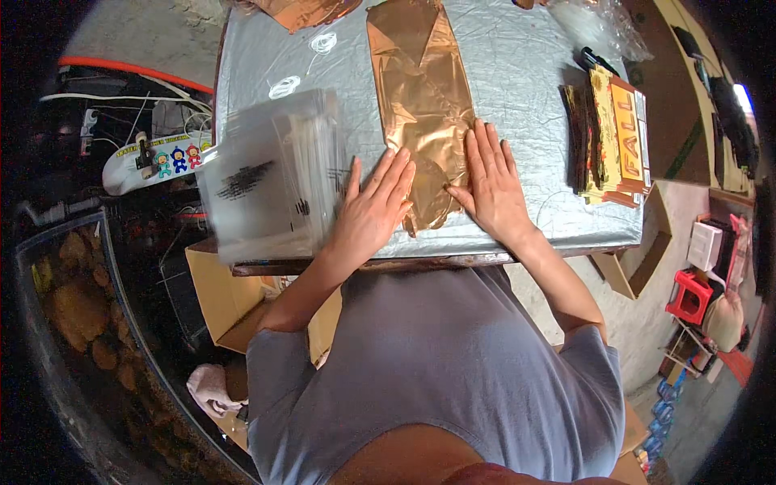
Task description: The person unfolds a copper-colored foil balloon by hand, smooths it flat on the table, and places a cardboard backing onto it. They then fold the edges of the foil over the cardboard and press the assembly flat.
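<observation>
A long strip of shiny copper-coloured foil lies lengthwise on the silver-covered table, creased and crumpled at its near end. My left hand rests flat along its left edge, fingers stretched out and the fingertips on the foil. On the opposite edge, my right hand lies palm down with fingers extended and the thumb over the foil. Neither hand grips anything. Just left of my left hand is a stack of clear plastic bags with dark printing.
A stack of printed yellow and orange cards stands at the table's right edge. Two coils of white string lie at the upper left. More copper foil and clear plastic wrap sit at the far side. An open cardboard box is below left.
</observation>
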`<state>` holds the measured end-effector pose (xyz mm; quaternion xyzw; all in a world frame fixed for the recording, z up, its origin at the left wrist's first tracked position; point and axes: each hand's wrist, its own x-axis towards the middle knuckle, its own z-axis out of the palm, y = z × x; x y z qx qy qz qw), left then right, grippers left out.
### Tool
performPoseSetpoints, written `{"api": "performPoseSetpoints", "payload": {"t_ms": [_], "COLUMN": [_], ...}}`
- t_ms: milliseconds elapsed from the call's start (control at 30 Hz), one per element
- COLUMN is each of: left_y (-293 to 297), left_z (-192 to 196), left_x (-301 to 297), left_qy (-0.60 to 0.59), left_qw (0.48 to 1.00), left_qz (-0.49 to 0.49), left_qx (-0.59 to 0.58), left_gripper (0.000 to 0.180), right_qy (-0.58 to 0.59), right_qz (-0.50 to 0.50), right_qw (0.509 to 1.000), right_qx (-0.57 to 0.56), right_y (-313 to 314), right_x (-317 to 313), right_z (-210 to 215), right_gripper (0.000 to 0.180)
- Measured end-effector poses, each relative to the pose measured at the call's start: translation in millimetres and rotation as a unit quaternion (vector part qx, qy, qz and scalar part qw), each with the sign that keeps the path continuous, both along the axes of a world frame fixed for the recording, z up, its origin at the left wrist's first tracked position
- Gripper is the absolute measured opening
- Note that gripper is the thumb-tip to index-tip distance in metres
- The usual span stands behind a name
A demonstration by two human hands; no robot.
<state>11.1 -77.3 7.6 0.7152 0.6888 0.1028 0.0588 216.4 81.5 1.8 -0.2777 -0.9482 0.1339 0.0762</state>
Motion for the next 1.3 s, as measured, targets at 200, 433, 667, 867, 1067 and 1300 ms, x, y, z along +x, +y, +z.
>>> {"api": "performPoseSetpoints", "payload": {"t_ms": [200, 433, 667, 867, 1067, 1300], "left_y": [0.8, 0.4, 0.7, 0.7, 0.9, 1.6], "left_z": [-3.5, -2.3, 0.1, -1.7, -1.6, -0.2], "left_x": [-1.2, -1.5, -1.4, -1.3, -1.0, 0.5], "left_qy": [0.026, 0.025, 0.029, 0.029, 0.032, 0.043], "left_qw": [1.000, 1.000, 1.000, 1.000, 0.999, 0.999], "left_qz": [-0.003, -0.005, -0.005, -0.005, -0.004, -0.003], "left_qx": [-0.002, -0.004, -0.009, -0.007, -0.006, -0.013], "left_gripper": [0.071, 0.071, 0.072, 0.071, 0.069, 0.068], "right_qy": [-0.006, -0.011, -0.007, -0.009, -0.003, -0.017], "right_qz": [-0.002, -0.026, -0.061, -0.067, -0.078, -0.086], "right_qw": [1.000, 0.999, 0.997, 0.997, 0.995, 0.994], "right_qx": [0.017, 0.022, 0.040, 0.042, 0.056, 0.072], "right_y": [-1.1, -5.6, -16.2, -21.8, -25.4, -28.1], "right_x": [-2.6, -10.2, -24.2, -32.6, -41.0, -43.9], "right_z": [1.8, 2.1, 1.7, 1.9, -1.3, -2.1], "right_gripper": [0.096, 0.099, 0.106, 0.111, 0.112, 0.110]}}
